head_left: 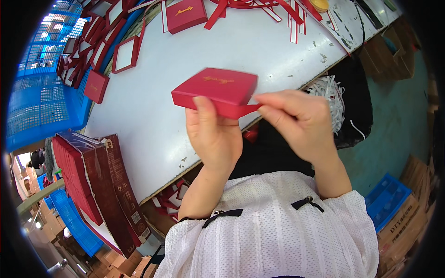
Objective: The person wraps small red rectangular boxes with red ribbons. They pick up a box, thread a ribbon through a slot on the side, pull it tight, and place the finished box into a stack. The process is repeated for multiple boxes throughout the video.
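My left hand [214, 139] holds a flat red jewelry box [214, 85] with gold lettering on top, above the white table. Its thumb presses the near side, and the other fingers are under the box. At the box's right corner, my right hand [301, 123] pinches the end of a narrow red strip [250, 109]. That strip runs off the box's side wall and is pulled out to the right. Whether it is stuck along the whole wall cannot be made out.
Several red box parts lie in a blue plastic basket [44, 99] at the left. Red strips [294, 18] and a closed red box [187, 16] lie at the table's far side. A carton [113, 185] stands left; a black bag [361, 102] holds white paper shreds [328, 95].
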A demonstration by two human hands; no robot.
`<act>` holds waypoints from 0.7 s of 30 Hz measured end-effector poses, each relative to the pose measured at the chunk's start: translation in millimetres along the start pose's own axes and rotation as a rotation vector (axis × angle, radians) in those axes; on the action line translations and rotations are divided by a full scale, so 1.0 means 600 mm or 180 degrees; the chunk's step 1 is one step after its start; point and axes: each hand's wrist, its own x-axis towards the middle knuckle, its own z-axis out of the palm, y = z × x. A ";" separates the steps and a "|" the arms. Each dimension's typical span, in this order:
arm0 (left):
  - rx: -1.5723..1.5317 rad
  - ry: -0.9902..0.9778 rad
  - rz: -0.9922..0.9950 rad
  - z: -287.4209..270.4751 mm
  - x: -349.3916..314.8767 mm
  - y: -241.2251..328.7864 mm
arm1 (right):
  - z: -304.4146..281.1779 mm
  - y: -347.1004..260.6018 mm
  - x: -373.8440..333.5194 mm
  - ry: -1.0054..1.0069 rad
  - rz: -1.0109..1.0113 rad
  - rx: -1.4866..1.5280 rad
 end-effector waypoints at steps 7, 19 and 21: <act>-0.1847 -0.0059 -0.0821 0.001 -0.005 0.045 | -0.027 0.005 0.014 0.0100 -0.0372 -0.0493; -0.2470 -0.0241 -0.0965 -0.007 -0.016 0.042 | -0.020 0.010 0.020 0.0007 0.0412 0.0683; -0.2512 -0.0186 -0.1067 -0.012 -0.014 0.042 | -0.023 0.003 0.019 0.0013 0.0337 0.0471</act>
